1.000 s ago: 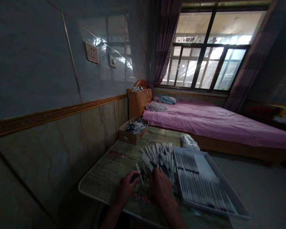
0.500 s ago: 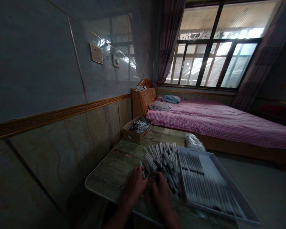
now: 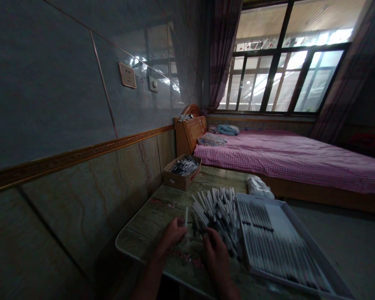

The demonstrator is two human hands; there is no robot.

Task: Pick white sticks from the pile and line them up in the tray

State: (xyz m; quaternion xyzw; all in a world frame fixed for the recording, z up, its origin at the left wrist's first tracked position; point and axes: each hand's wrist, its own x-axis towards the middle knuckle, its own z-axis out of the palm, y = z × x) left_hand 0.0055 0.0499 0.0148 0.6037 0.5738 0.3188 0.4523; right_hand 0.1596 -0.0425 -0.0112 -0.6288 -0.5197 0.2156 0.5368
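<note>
The left hand (image 3: pixel 171 235) pinched a light, stiff white tube (image 3: pixel 186 216) by its end, while the right hand (image 3: pixel 215 258), grip unclear, worked at the tube pile (image 3: pixel 215 212)!

A pink gingham bed (image 3: pixel 287 162) below a barred window (image 3: pixel 284 62), with dusky curtains (image 3: pixel 221 50) and a wall socket (image 3: pixel 127 75).

Loose heap of white pen-like tubes (image 3: pixel 215 210), criss-crossed, dark-tipped, lying just ahead of the right hand (image 3: pixel 216 259), single tube (image 3: pixel 186 216) upright, rising from the fingers of the left hand (image 3: pixel 172 235), beside the heap
</note>
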